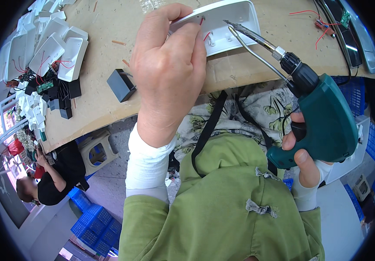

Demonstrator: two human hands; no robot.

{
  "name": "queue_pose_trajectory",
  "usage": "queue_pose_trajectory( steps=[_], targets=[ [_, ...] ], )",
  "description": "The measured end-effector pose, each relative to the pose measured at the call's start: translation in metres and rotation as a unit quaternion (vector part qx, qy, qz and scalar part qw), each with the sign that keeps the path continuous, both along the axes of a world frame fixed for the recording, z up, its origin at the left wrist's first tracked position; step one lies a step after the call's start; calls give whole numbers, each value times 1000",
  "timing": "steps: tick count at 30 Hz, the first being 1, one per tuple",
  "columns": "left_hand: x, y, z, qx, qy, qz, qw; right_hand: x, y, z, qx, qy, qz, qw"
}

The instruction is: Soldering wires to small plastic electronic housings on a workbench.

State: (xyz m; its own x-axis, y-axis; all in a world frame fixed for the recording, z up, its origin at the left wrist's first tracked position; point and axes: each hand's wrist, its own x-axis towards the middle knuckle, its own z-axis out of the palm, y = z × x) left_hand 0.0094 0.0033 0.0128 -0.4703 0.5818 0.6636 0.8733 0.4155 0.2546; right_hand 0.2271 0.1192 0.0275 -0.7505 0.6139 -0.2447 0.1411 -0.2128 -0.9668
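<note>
1. Your left hand pinches the near edge of a white plastic housing lying open on the worktop.
2. Your right hand clenches a green soldering gun, its tip over the housing.
3. A black box sits left of the hand.

I have a single view, from the left of two fisheye cameras worn on the person's head, looking steeply down over the green-clad chest onto the near edge of the workbench, with the floor showing below it. It sits close: the left hand and right hand fill much of the picture, forearms entering from the lower edge. Straight edges bow toward the dark round rim, and no second view overlaps it.
</note>
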Motion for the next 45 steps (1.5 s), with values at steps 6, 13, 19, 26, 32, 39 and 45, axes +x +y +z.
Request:
queue_pose_trajectory(
  steps=[6,13,19,26,32,39,45],
  targets=[
    [-7,2,-8,44,-20,-30,998,1,1,0,2,0,-2,1000],
    [-10,-1,-5,55,14,-49,997,4,1,-4,-7,7,-7,1000],
    [-21,-7,5,76,-268,-49,959,6,3,-5,-9,14,-6,1000],
    [-21,-7,14,43,-465,17,884,8,5,-4,-13,14,8,1000],
    [-12,-3,10,68,-473,19,878,8,5,-3,-76,18,-6,997],
    [-7,-1,15,37,-451,69,889,10,7,-6,-19,15,14,1000],
    [-11,-3,12,61,-471,2,880,11,7,-7,-18,17,17,1000]
  ],
)
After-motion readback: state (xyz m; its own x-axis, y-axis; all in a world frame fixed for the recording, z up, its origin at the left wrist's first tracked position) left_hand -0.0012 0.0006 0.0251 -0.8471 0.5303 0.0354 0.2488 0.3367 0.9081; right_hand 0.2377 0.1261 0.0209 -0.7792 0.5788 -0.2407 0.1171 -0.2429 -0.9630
